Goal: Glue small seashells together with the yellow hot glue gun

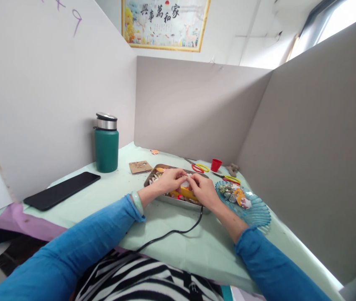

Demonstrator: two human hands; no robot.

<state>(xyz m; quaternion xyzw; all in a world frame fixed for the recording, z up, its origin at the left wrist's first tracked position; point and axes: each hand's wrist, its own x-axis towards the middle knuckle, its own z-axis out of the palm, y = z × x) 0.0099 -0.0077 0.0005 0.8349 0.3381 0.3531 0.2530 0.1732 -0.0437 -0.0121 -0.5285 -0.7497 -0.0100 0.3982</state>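
Observation:
My left hand (173, 179) and my right hand (202, 188) meet over a metal tray (178, 202). The fingertips of both are pinched together around a small whitish piece (185, 183), mostly hidden by the fingers, so its kind does not show. Below them in the tray lie a yellow object (184, 193), partly covered by my hands, and several small shell-like pieces (154, 179). A black cord (178, 231) runs from the tray's right front toward my lap.
Right of the tray sits a blue fluted glass plate (261, 211) with small decorated pieces. Behind are a red cup (216, 165), scissors (198, 168) and more scissors (231, 179). At left stand a green bottle (106, 146), a black phone (63, 190) and a brown card (140, 167). Grey partitions (193, 104) enclose the table.

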